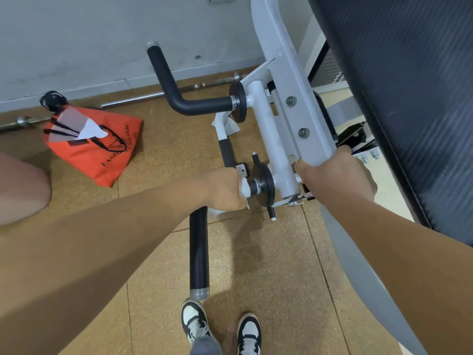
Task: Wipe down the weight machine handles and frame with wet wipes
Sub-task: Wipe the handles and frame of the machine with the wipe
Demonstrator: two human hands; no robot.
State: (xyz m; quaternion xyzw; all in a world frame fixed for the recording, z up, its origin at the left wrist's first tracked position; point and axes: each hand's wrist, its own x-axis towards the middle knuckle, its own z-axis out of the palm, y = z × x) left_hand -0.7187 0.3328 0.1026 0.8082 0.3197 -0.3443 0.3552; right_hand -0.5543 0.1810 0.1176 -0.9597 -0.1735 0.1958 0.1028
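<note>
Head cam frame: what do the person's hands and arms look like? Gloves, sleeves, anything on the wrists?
The left hand and right hand are bare, with no gloves and no watch or band at either wrist. The left forearm and right forearm are uncovered as far as the frame shows, with no sleeve in view. The fingers are mostly hidden, so rings cannot be told.

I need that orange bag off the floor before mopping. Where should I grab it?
Probably the black strap loops lying on top of the orange bag, reached from above. The bag lies flat with packets poking from its mouth toward the wall, so lifting by the straps should keep them in.
</note>
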